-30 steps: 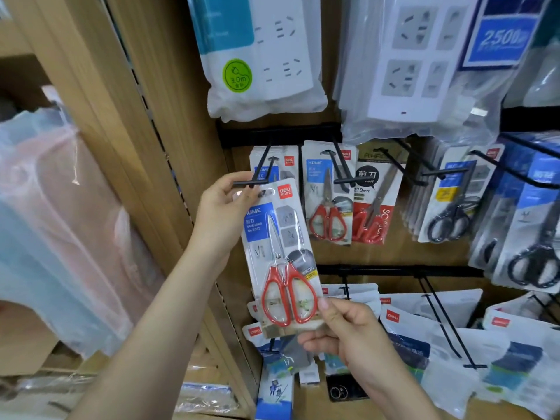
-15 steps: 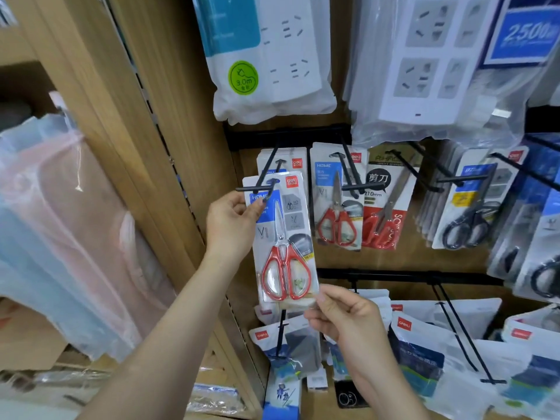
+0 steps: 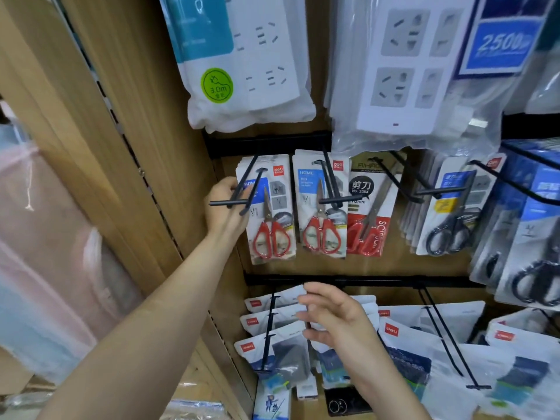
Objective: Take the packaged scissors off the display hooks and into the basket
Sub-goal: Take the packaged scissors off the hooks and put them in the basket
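My right hand (image 3: pixel 336 316) hovers nearest, fingers spread, empty, over the lower pouches (image 3: pixel 281 344). Farther, my left hand (image 3: pixel 225 207) reaches behind the red-handled scissors pack (image 3: pixel 269 207) hanging on the left hook (image 3: pixel 242 189); whether it grips I cannot tell. Risk: pulled askew, the card snags the hook's crossbar and tears. No basket in view.

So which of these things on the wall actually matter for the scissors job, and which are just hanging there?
Part of the job:
- red-handled scissors packs, first hook
- second red-handled pack
- black-handled scissors packs
- left hand at the first hook
- right hand, empty, open

Just hanging there:
- power strips above
- white pouches below

No basket is in view.
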`<state>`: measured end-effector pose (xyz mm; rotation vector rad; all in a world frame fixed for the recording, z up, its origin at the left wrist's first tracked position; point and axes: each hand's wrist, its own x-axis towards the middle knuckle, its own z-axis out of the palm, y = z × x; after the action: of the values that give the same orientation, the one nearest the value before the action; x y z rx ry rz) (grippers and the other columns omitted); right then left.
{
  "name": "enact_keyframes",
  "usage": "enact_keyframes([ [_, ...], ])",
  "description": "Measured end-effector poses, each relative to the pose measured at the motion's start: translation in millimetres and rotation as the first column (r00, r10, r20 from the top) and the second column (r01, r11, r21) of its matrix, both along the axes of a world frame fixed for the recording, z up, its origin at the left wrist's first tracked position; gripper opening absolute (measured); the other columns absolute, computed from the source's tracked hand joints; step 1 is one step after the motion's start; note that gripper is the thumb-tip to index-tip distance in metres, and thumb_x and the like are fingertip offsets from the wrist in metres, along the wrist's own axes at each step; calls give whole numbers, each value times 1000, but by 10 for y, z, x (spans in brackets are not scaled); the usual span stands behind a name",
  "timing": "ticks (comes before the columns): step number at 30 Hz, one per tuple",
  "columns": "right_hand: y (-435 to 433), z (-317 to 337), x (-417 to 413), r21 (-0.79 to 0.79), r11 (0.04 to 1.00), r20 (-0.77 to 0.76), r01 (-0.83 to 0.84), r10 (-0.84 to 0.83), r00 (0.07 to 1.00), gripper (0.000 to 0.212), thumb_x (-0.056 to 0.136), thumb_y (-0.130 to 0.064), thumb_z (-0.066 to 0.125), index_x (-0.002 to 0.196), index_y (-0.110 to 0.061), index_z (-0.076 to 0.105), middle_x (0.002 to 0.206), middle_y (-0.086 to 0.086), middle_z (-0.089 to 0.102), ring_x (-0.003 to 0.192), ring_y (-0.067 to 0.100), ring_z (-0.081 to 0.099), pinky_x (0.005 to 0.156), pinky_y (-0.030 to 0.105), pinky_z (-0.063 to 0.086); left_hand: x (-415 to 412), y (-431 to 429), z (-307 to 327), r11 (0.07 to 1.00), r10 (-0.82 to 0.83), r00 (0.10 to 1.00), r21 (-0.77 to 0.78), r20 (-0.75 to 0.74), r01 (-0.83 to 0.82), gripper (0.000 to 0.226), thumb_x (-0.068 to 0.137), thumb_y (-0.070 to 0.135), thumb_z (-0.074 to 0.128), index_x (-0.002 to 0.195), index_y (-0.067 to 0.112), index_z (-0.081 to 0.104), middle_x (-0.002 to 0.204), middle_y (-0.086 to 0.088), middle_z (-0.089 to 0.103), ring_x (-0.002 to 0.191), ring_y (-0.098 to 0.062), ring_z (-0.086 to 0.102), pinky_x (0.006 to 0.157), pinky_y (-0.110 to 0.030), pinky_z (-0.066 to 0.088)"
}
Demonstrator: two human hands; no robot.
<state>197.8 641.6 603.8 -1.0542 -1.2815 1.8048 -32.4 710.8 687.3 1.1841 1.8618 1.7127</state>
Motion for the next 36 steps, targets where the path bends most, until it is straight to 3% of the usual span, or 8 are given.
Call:
enact_keyframes([
  [3, -34, 15, 111, 64, 998, 55, 7, -10, 998, 22, 98, -7, 56, 106, -21, 71, 100, 1, 75, 89, 16, 73, 73, 27, 58, -60, 78, -49, 999, 24, 992, 19, 125, -26, 6, 95, 10, 59, 94, 6, 61, 96, -17, 64, 92, -32, 64, 67, -31, 58],
  [9, -166, 92, 238, 162, 985, 81, 60, -73, 994, 23, 98, -5, 56, 105, -22, 70, 95, 5, 76, 81, 20, 73, 72, 27, 58, -175, -46, -249, 998, 66, 973, -9, -219, -70, 46, 74, 51, 72, 110, 35, 50, 114, -8, 65, 99, -26, 67, 82, -52, 58],
  [12, -281, 131, 255, 219, 974, 101, 65, -89, 991, 23, 97, -6, 56, 105, -23, 69, 93, 2, 76, 79, 19, 73, 69, 24, 56, 91, -402, -153, 995, 102, 976, 6, -193, -103, 31, 84, 34, 72, 107, 37, 51, 111, -2, 63, 98, -16, 63, 86, -38, 56],
  [15, -413, 149, 253, 288, 954, 128, 79, -121, 984, 21, 97, -7, 57, 102, -22, 69, 88, 0, 75, 76, 17, 72, 69, 24, 56, 413, -976, -166, 998, 7, 992, -61, -124, -14, 8, 96, 21, 62, 90, 27, 63, 82, 6, 68, 72, -8, 63, 60, -16, 49],
  [18, -561, 158, 242, 364, 929, 171, 67, -137, 976, 21, 97, -8, 57, 100, -23, 70, 86, -2, 75, 76, 15, 72, 73, 27, 54, 586, -1636, -278, 987, -137, 991, -89, 3, 137, 15, 95, 13, 61, 88, 22, 70, 65, -4, 68, 55, -8, 60, 53, -18, 48],
  [22, -745, 160, 167, 412, 909, 275, -62, -60, 960, 25, 97, -7, 57, 98, -28, 71, 86, -4, 75, 78, 12, 71, 78, 35, 57, 570, -2315, -644, 984, -132, 984, -103, 118, 145, 21, 94, 3, 60, 85, 16, 73, 57, -6, 64, 49, -11, 55, 51, -21, 47],
  [29, -987, -41, -188, 365, 772, 470, -520, 330, 819, 27, 96, -11, 60, 98, -36, 70, 88, -11, 73, 81, 9, 71, 82, 31, 58, 540, -3532, -1358, 933, 283, 939, -285, 197, -221, 39, 92, -5, 55, 79, 26, 75, 59, -3, 66, 53, -14, 60, 55, -25, 49],
  [36, -1468, -746, -645, 245, 462, 533, -852, 670, 517, 33, 93, -2, 61, 91, -34, 68, 82, -2, 73, 77, 15, 68, 70, 24, 53, 1124, -4973, -2031, 600, 727, 684, -544, 64, -586, 37, 86, -4, 58, 80, 29, 75, 79, 16, 73, 69, -1, 65, 68, -24, 50],
])
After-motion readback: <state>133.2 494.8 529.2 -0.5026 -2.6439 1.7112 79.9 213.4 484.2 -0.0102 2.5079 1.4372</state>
